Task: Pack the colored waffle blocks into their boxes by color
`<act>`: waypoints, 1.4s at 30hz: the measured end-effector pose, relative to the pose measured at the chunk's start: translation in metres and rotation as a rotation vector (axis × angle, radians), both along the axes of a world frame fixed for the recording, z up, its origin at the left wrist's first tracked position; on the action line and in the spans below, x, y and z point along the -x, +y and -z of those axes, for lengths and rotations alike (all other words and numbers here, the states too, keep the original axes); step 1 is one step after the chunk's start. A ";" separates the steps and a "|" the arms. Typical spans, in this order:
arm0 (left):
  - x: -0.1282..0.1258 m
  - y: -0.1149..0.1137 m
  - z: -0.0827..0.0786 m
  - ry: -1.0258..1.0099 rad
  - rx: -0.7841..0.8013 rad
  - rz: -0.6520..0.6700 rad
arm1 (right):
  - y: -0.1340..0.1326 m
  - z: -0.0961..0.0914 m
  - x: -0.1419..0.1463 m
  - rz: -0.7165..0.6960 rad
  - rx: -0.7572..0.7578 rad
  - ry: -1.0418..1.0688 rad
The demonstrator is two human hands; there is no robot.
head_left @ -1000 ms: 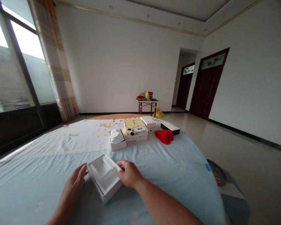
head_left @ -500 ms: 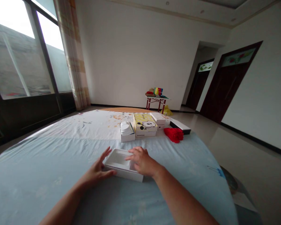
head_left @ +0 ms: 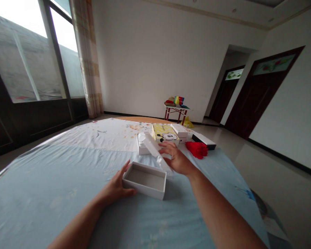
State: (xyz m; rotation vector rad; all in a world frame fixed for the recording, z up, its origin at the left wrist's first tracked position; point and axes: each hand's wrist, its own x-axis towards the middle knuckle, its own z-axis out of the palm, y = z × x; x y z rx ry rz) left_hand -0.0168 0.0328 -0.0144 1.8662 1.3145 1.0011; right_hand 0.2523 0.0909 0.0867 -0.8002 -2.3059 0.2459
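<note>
The yellow box (head_left: 168, 134) at the back has a cartoon mouse face on it. There are small marks on its top that look like writing, but they are too fuzzy for me to read.

My right hand (head_left: 176, 158) is pinching a thin white tray (head_left: 154, 149) by its side. The tray is up off the cloth and tipped, just behind the open white box (head_left: 150, 192). My thumb is hard to see back there.

The open white box sits flat on the blue cloth (head_left: 67, 186), and I see only its bare bottom inside. My left hand (head_left: 115, 189) is spread wide around its left end, fingers along the side and thumb at the front, touching it.

Another white box (head_left: 143, 149) has a round white thing (head_left: 141, 137) in it. The tray covers part of that box, and my fingers cover some of the yellow one.

The red fluffy thing (head_left: 197, 149) hides part of a black and white box (head_left: 204, 139). Both my arms are cut off at the bottom.
</note>
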 end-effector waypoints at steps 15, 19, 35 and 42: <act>-0.006 0.009 0.000 0.012 0.002 -0.238 | 0.033 0.075 -0.047 0.326 0.095 -0.288; -0.002 0.012 0.012 0.053 -0.060 -0.238 | 0.027 0.073 -0.051 0.381 0.202 -0.186; -0.004 0.001 0.000 0.048 -0.219 -0.334 | 0.027 0.057 -0.048 0.414 0.106 -0.266; -0.015 0.002 0.015 0.032 -0.188 -0.364 | 0.041 0.013 0.002 0.223 -0.043 -0.257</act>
